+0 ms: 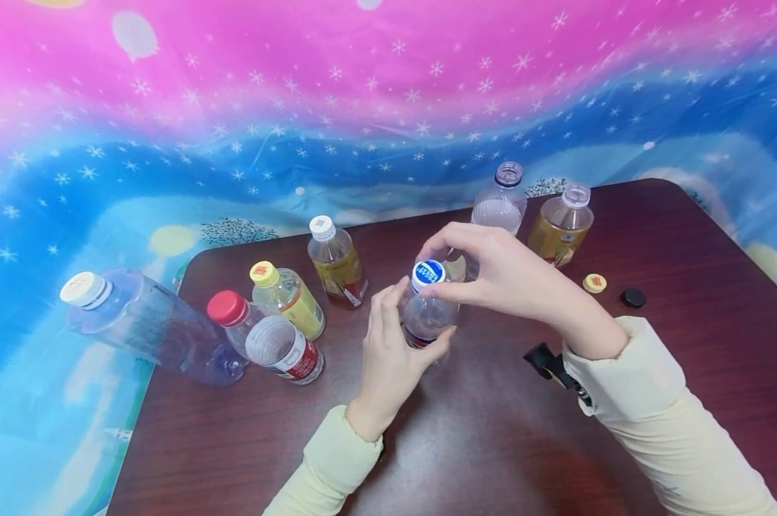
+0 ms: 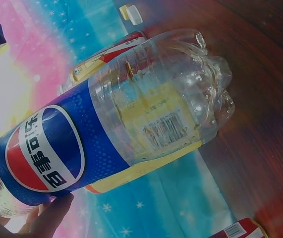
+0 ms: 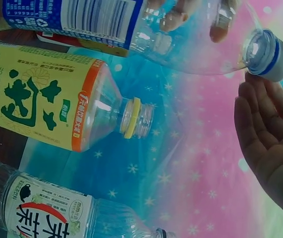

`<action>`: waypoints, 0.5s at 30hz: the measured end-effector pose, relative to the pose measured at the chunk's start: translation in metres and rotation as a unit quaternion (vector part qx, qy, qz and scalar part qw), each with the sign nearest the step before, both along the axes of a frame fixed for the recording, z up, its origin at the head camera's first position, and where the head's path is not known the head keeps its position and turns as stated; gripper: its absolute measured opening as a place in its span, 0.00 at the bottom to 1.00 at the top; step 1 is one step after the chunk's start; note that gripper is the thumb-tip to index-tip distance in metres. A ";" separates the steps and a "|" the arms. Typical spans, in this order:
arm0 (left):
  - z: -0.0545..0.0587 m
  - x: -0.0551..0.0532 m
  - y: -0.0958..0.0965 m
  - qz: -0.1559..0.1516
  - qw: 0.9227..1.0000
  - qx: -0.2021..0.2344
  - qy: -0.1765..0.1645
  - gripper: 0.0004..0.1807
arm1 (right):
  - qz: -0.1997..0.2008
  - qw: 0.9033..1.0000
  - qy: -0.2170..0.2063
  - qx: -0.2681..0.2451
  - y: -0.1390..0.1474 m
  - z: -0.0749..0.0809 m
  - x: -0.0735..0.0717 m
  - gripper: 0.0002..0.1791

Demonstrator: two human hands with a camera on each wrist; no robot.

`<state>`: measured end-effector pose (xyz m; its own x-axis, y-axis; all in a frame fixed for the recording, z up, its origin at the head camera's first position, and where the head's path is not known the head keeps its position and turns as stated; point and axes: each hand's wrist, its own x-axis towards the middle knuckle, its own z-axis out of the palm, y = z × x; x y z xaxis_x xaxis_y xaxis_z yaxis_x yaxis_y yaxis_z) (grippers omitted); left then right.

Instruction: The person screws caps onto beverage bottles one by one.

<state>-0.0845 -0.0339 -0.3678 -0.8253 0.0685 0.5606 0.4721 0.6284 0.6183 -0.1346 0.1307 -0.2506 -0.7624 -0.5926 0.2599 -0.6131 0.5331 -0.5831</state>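
head: left hand (image 1: 391,333) clamps bottle (image 1: 430,315), right hand (image 1: 504,269) pinches cap (image 1: 429,275) atop | left wrist: label (image 2: 44,148) below grip; hard squeezing might buckle bottle | right wrist: uncapped tea bottle (image 3: 47,94) near grip, might topple if bumped

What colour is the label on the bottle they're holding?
Blue label, with a red, white and blue circle, clearest in the left wrist view.

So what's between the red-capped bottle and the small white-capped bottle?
The yellow-capped bottle stands between the red-capped bottle and the small white-capped bottle; the head view shows it.
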 end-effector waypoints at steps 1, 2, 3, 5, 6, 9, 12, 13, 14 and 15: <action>0.000 0.000 0.000 0.001 1.000 0.000 0.003 0.47 | 0.004 1.000 -0.001 0.002 0.000 -0.001 0.000 0.17; 0.000 -0.001 0.000 0.002 1.000 0.000 0.006 0.47 | 0.013 1.000 -0.002 0.003 0.000 -0.001 -0.001 0.19; -0.001 -0.001 0.000 0.003 1.000 0.000 0.008 0.47 | 0.026 1.000 -0.002 0.003 0.000 -0.002 -0.001 0.20; -0.001 -0.001 0.000 0.006 1.000 -0.003 0.013 0.47 | 0.060 0.998 0.008 -0.001 0.002 -0.004 -0.002 0.22; -0.001 -0.002 0.000 0.006 1.000 -0.003 0.015 0.47 | 0.078 0.997 0.015 -0.003 0.003 -0.004 -0.002 0.22; -0.001 -0.002 0.000 0.007 1.000 -0.005 0.018 0.47 | 0.120 0.992 0.038 -0.014 0.006 -0.005 -0.004 0.21; -0.001 -0.002 0.000 0.007 1.000 -0.006 0.021 0.47 | 0.130 0.990 0.049 -0.014 0.008 -0.004 -0.005 0.21; -0.001 -0.002 0.000 0.007 1.000 -0.005 0.020 0.47 | 0.129 0.990 0.050 -0.011 0.008 -0.004 -0.005 0.21; -0.001 -0.002 0.000 0.007 1.000 -0.005 0.019 0.47 | 0.125 0.991 0.050 -0.007 0.008 -0.003 -0.005 0.21; -0.001 -0.002 -0.001 0.006 1.000 -0.005 0.018 0.47 | 0.119 0.992 0.047 -0.003 0.008 -0.003 -0.004 0.21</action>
